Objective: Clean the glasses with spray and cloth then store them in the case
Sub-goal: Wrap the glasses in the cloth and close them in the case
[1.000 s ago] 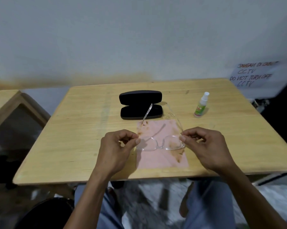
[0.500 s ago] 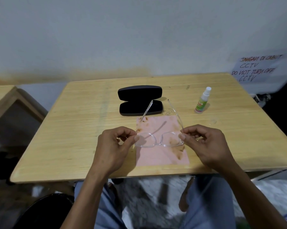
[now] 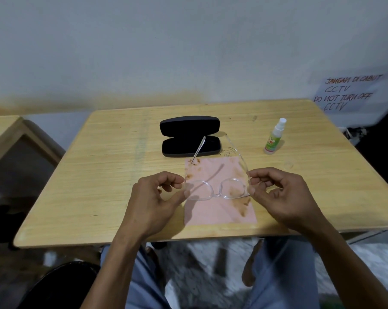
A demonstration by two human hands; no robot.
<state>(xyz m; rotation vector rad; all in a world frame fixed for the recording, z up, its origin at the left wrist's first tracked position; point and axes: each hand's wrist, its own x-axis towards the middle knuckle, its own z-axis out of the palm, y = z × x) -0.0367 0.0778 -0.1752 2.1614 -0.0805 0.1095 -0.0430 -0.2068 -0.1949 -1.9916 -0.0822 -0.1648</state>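
The glasses (image 3: 217, 190) are held just above the pink cloth (image 3: 222, 210), which lies flat on the desk (image 3: 103, 175) near its front edge. The left hand (image 3: 153, 204) pinches the frame's left end between thumb and fingertips; the right hand (image 3: 280, 197) pinches the right end the same way. The hands are apart, one at each hinge corner, and both temple arms stand unfolded, pointing away toward the open black case (image 3: 189, 137). The spray bottle (image 3: 275, 137) stands upright to the right of the case, well apart from the hands.

Handling: the frame is clear plastic, probably light, thin and somewhat flexible. The lenses will smear if touched, so the hinge corners or temple arms are the proper grip points. Twisting force across the bridge should be avoided. The cloth is soft, limp and visibly stained in brown patches.

Compared with the view a second ago, the grip and the position of the glasses over the cloth are essentially unchanged; only the camera view has shifted slightly.
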